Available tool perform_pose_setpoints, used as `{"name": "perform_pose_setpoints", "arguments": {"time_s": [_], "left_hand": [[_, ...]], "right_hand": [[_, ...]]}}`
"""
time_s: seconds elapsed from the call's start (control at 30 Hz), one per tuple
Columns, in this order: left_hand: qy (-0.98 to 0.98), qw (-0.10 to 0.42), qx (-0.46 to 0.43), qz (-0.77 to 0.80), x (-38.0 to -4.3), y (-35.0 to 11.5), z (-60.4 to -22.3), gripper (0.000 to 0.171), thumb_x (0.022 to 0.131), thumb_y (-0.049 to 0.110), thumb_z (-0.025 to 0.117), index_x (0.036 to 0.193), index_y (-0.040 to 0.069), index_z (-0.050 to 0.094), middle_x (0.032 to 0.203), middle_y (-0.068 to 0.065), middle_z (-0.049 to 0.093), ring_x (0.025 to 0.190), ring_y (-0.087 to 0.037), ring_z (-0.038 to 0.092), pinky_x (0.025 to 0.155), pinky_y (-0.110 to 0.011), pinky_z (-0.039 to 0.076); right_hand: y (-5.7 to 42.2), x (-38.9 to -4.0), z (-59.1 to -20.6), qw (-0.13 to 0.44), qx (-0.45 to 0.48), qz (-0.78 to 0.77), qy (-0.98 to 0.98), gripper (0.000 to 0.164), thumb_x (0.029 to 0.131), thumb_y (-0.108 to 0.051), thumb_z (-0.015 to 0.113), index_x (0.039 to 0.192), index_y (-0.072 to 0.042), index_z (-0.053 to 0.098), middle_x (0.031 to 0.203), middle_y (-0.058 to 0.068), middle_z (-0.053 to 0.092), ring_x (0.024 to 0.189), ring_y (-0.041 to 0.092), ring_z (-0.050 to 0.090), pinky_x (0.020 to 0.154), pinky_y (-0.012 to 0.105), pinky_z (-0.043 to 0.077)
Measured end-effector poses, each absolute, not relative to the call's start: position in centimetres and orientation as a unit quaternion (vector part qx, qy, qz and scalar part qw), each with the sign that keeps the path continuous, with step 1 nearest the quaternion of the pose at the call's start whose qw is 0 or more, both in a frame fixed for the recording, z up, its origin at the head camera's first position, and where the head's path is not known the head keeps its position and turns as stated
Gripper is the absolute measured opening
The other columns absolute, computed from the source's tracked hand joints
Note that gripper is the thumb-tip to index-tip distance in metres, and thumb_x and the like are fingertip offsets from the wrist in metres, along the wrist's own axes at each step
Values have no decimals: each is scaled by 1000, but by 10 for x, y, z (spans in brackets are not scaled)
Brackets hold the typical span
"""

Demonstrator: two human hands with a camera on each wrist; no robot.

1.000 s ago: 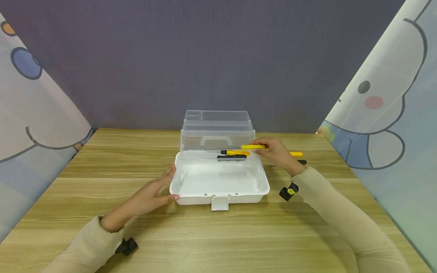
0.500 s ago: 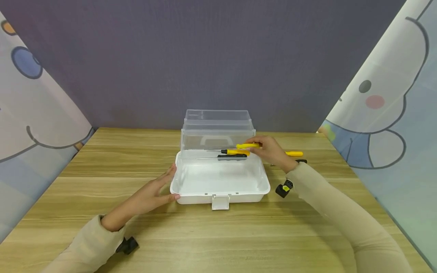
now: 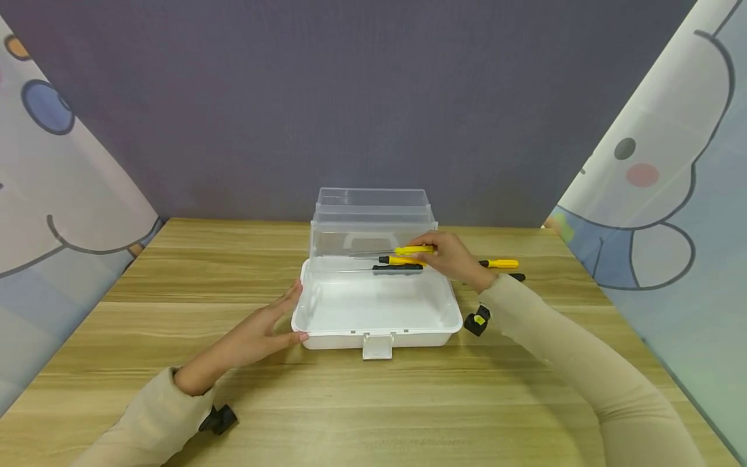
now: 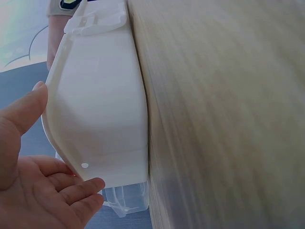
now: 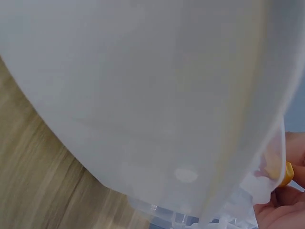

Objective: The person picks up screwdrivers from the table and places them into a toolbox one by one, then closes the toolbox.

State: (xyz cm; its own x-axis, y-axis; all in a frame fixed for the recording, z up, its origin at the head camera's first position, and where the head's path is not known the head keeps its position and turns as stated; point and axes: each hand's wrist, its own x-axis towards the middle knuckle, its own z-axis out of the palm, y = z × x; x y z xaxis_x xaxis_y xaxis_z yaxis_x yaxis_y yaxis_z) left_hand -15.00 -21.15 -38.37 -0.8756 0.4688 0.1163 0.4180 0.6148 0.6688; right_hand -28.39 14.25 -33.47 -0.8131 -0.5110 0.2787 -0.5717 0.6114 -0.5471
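A white toolbox [image 3: 382, 340] stands on the table with its see-through lid [image 3: 371, 214] raised at the back. My left hand [image 3: 259, 334] rests at its left end, thumb on the front corner and fingers against the side. Over the back right of the box, my right hand [image 3: 452, 258] pinches a yellow-handled screwdriver [image 3: 411, 250], its thin shaft pointing left. Just below it, a yellow screwdriver with a black collar [image 3: 397, 260] and a black-handled screwdriver [image 3: 397, 269] lie behind clear plastic. In the right wrist view, the toolbox wall hides most of that hand.
Right of the box, a yellow-and-black tool handle [image 3: 502, 264] and a black handle [image 3: 517, 277] lie on the wooden table [image 3: 373, 408], partly behind the right forearm. A white latch [image 3: 377, 347] hangs at the box's front. A dark wall [image 3: 373, 104] rises behind the table.
My right hand has moved left with the yellow-handled screwdriver, further over the back of the toolbox. More of the yellow-and-black handle on the table shows. My left hand has stayed in place.
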Motion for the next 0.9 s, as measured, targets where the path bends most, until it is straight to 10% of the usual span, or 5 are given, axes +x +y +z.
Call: {"name": "perform_pose_setpoints", "arguments": {"time_s": [0.9], "left_hand": [[898,34,246,364,-149,-211,-384,88,89,37,64,148,-2,13,155,-19,7,140,-40,12,108,-59,17]], "right_hand": [[139,-288,-334,16,319,311,-895,21,89,-6,64,109,-1,69,101,12,68,83,20,55,74,33,44]]}}
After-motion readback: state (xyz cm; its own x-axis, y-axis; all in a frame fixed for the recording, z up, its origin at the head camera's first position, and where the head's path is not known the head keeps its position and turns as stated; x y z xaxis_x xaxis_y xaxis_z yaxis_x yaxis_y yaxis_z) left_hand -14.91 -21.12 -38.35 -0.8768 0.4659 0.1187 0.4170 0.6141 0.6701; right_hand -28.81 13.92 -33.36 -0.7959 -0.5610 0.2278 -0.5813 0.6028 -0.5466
